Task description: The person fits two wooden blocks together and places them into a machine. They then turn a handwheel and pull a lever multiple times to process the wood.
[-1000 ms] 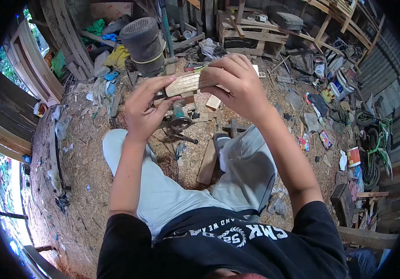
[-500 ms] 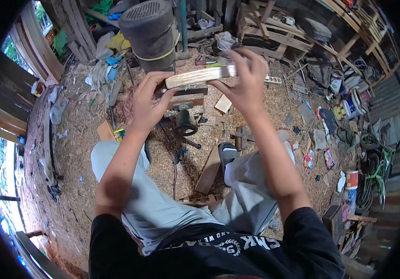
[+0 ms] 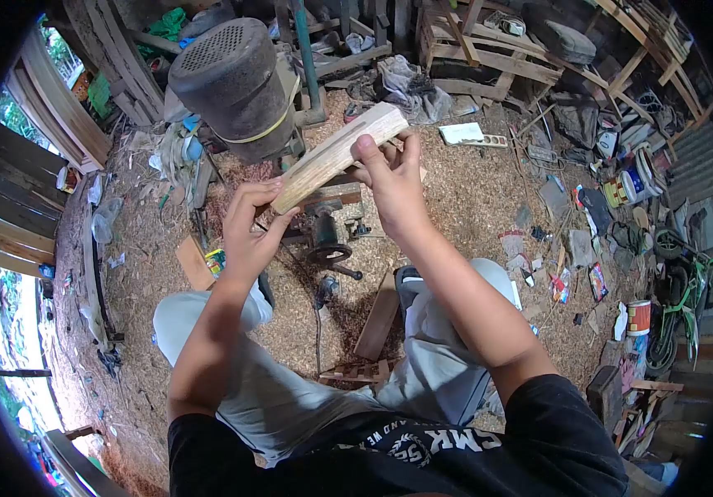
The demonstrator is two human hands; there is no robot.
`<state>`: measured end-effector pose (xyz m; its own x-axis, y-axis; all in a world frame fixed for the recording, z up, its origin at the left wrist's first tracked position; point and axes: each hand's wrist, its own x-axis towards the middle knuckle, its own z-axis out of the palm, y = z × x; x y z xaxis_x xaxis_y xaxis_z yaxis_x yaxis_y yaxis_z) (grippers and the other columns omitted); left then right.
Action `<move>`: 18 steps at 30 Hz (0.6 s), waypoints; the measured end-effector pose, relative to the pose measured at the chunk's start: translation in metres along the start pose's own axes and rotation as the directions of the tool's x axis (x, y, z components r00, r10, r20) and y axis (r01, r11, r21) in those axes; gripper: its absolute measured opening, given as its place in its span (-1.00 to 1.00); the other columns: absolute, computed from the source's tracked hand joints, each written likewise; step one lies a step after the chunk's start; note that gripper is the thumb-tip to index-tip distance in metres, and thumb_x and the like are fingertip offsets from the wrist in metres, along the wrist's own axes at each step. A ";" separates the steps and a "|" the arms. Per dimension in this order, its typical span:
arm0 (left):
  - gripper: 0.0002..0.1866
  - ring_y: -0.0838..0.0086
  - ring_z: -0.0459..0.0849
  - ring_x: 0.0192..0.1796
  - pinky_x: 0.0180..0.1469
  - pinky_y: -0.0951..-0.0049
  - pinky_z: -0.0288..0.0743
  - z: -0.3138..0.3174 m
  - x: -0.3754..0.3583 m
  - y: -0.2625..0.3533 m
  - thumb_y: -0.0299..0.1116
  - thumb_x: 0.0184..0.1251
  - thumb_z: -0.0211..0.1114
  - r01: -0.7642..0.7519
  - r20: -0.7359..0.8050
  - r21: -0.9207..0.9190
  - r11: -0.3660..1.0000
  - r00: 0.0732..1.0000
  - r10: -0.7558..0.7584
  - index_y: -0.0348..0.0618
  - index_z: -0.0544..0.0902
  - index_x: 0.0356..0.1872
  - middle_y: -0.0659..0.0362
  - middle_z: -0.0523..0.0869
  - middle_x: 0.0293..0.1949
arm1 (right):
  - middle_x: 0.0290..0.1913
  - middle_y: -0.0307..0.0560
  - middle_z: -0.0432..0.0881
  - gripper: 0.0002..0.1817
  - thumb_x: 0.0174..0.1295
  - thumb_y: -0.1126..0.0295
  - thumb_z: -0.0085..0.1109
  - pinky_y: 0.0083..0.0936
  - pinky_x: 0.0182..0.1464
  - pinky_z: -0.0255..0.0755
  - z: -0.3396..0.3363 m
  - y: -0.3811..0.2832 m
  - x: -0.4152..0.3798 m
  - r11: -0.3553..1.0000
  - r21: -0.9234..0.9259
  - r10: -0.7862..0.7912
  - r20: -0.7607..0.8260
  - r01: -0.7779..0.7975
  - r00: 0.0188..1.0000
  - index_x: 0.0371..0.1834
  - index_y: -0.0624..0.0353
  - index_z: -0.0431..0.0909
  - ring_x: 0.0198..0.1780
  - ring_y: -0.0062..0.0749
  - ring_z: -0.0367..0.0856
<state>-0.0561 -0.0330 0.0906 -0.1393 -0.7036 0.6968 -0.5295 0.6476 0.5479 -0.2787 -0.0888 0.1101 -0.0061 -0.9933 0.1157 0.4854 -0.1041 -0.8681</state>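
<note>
Over the vise [image 3: 323, 228], the wood block [image 3: 338, 159] slants btwn both hands: L hand [image 3: 249, 232] pinches one end, R hand [image 3: 399, 192] grips nr the other, thumb on its face. Prob. best w/ light, even grip, both ends supported.

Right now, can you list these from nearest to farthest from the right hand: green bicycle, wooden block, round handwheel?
1. Wooden block: held in the right hand, its other end in the left hand.
2. Round handwheel: lower, left of the right hand.
3. Green bicycle: far right side.
</note>
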 end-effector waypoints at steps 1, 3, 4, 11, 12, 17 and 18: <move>-0.62 0.17 0.71 0.20 0.27 0.26 0.58 0.001 -0.001 0.000 -0.70 0.14 0.53 0.005 -0.002 -0.009 1.000 1.000 -0.005 -0.33 0.56 -0.06 -0.03 0.65 0.02 | 0.20 0.05 0.50 -0.35 0.41 0.25 0.39 -0.40 0.26 0.53 0.000 0.001 0.001 1.000 0.015 -0.020 0.022 0.020 1.000 0.28 0.20 0.10 0.22 -0.33 0.58; -0.62 0.17 0.71 0.20 0.28 0.26 0.57 0.004 -0.005 -0.004 -0.71 0.14 0.52 0.033 -0.013 -0.050 0.998 0.999 -0.033 -0.32 0.55 -0.06 -0.02 0.65 0.02 | 0.21 0.07 0.47 -0.35 0.38 0.30 0.43 -0.39 0.24 0.56 -0.001 0.003 0.002 0.998 -0.048 -0.042 0.029 0.044 0.999 0.26 0.21 0.11 0.22 -0.35 0.58; -0.61 0.17 0.71 0.21 0.29 0.26 0.56 0.005 -0.006 -0.006 -0.71 0.15 0.52 0.053 -0.023 -0.093 0.994 0.998 -0.055 -0.32 0.54 -0.05 -0.02 0.64 0.02 | 0.21 0.08 0.47 -0.34 0.36 0.32 0.44 -0.39 0.24 0.56 0.000 0.003 0.002 0.997 -0.031 -0.075 0.054 0.076 0.996 0.26 0.22 0.11 0.22 -0.34 0.58; -0.62 0.13 0.72 0.17 0.18 0.23 0.64 0.008 -0.004 0.002 -0.65 0.15 0.55 0.069 -0.082 -0.102 0.992 0.994 -0.077 -0.34 0.58 -0.05 -0.03 0.67 -0.04 | 0.21 0.11 0.45 -0.30 0.32 0.41 0.47 -0.40 0.21 0.59 0.008 0.004 0.005 0.993 -0.007 -0.120 0.029 0.120 0.992 0.29 0.25 0.09 0.18 -0.31 0.60; -0.63 0.11 0.73 0.17 0.17 0.22 0.63 0.007 -0.002 0.003 -0.65 0.13 0.56 0.027 -0.078 -0.024 0.999 0.997 -0.029 -0.33 0.60 -0.06 -0.03 0.69 -0.04 | 0.19 0.10 0.49 -0.29 0.34 0.39 0.44 -0.38 0.17 0.61 0.010 0.004 0.006 0.991 0.003 -0.135 0.025 0.135 0.991 0.31 0.26 0.08 0.18 -0.32 0.61; -0.68 0.11 0.74 0.15 0.15 0.21 0.63 0.009 0.011 0.015 -0.59 0.11 0.57 -0.130 0.000 0.177 0.976 0.991 0.132 -0.28 0.68 -0.10 0.01 0.75 -0.02 | 0.26 0.07 0.52 -0.31 0.39 0.36 0.36 -0.15 0.26 0.55 0.014 -0.017 0.007 0.980 0.043 0.197 -0.056 -0.195 0.979 0.45 0.16 0.13 0.22 -0.17 0.61; -0.69 0.13 0.75 0.13 0.14 0.22 0.63 0.009 0.016 0.018 -0.57 0.11 0.57 -0.171 0.081 0.182 0.968 0.984 0.158 -0.26 0.70 -0.11 0.02 0.76 -0.01 | 0.22 0.05 0.56 -0.39 0.42 0.36 0.31 -0.18 0.26 0.54 0.009 -0.015 0.012 0.976 0.025 0.218 -0.068 -0.216 0.974 0.43 0.20 0.21 0.19 -0.20 0.61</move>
<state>-0.0753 -0.0350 0.1075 -0.2891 -0.6135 0.7349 -0.6409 0.6942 0.3275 -0.2780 -0.0988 0.1285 0.0400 -0.9932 -0.1091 0.4970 0.1145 -0.8601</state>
